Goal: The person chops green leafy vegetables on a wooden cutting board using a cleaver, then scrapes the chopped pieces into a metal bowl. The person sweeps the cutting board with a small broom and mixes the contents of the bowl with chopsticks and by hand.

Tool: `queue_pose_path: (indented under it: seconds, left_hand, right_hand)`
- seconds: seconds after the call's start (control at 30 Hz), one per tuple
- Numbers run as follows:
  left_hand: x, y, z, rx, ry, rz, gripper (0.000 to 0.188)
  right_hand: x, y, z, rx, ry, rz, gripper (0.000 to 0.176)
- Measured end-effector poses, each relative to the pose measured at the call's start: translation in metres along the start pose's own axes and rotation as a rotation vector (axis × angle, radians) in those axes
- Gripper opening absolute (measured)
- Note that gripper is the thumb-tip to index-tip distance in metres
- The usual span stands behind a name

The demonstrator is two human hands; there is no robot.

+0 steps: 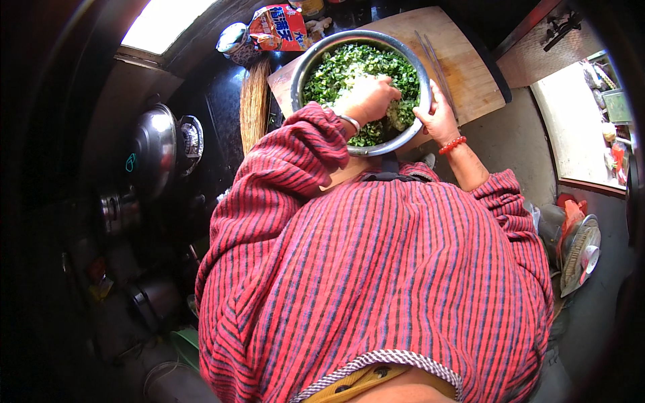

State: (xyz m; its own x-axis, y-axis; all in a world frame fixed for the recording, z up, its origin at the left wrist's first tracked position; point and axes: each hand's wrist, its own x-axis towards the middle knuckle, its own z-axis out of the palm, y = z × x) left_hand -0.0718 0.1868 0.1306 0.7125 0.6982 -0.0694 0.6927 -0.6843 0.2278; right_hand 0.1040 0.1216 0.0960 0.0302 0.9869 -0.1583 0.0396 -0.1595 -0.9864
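Note:
A wide stainless steel bowl point(425, 95) rests on a wooden cutting board point(466, 75) in front of me. Chopped greens point(363, 53) fill it, with paler chopped bits point(400, 113) among them. My left hand point(365, 98), with a silver bracelet at the wrist, is inside the bowl over the greens. Its fingers are bent to the right, and what lies between them is hidden. On the bowl's right rim my right hand point(438, 115) grips with the thumb inside and the fingers outside. Red beads circle that wrist.
A pair of chopsticks point(437, 68) lies on the board, right of the bowl. Left of it are a straw brush point(254, 108) and a lidded blue-and-white jar point(236, 44). Behind stand a red food packet point(278, 29) and ginger root point(318, 27). Further left is a metal lid point(156, 151).

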Motion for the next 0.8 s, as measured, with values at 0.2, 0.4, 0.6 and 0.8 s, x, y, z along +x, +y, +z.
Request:
queue_pose_path:
  seconds: [0.2,0.4,0.6,0.8]
  left_hand:
    - [-0.007,-0.054,-0.022,-0.181,0.227,0.104,0.034]
    - [-0.018,-0.082,-0.038,-0.077,0.176,0.057,0.066]
    - [-0.011,-0.095,-0.021,-0.132,0.037,-0.128,0.093]
    - [0.007,-0.077,-0.021,-0.151,-0.086,-0.328,0.092]
  right_hand:
    - [-0.003,-0.013,0.001,0.022,-0.013,0.006,0.079]
    - [0.001,-0.005,0.0,0.022,-0.012,-0.003,0.079]
    - [0.001,-0.003,-0.001,0.043,-0.004,-0.014,0.079]
    - [0.015,0.026,0.003,0.023,0.064,-0.234,0.08]
